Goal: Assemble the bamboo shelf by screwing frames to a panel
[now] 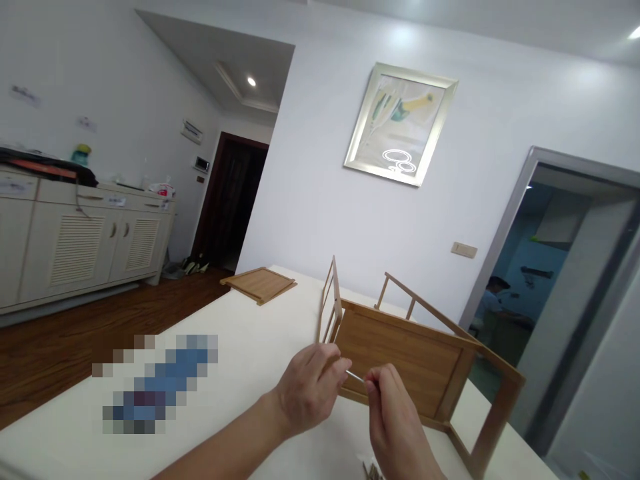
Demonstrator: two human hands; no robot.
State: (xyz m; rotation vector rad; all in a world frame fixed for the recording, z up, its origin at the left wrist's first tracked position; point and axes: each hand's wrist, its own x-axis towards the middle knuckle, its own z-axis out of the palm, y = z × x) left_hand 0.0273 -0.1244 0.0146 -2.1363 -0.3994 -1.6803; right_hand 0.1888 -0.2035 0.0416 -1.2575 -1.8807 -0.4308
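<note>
Left of the white table sat a cream louvred cabinet, yellow-and-green bottle on top; dark door stood well beyond the table. On the table's left side lay a blue object, pixelated, identity unreadable. Flat wooden panel lay at the table's far left corner.

Left hand, above the table's middle: fingers curled, grasping one end of a thin metal rod. Rod ran between the two hands over the table, just in front of the wooden frame; its left end was hidden by fingers, so couldn't tell whether it touched the wood. Right hand, above the table's near right part: thumb and fingers pinched the rod's other end. Small brownish pieces lay at the table's near edge, partly cut off by the view, type unclear.

Wooden frame stood on the table's right half, solid panel upright, open rails at both ends. On the wall behind the table: silver-framed picture, then switch plate. Beyond the table's right side, a person sat through a grey-framed doorway
</note>
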